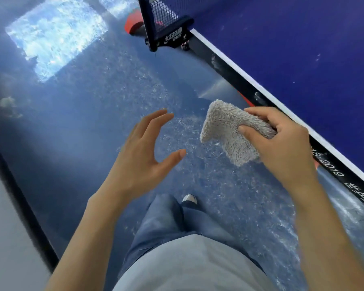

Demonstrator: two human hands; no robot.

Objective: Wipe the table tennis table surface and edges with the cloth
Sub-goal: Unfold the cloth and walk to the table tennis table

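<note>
Grey fluffy cloth (229, 131) pinched in right hand (282, 143), thumb under, fingers on top. Cloth held in air just beside black edge (248, 89) of blue worktop (292, 49), not touching it. Left hand (143, 152) empty, fingers spread wide, held apart from cloth. Net (162, 11) clamped at worktop side, far up.

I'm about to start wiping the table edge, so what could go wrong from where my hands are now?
The cloth is pinched only at one end by the right hand, off the table; the loose part could slip or drag unevenly. The net clamp juts out at the edge ahead and may snag it. The left hand is open and empty.
</note>
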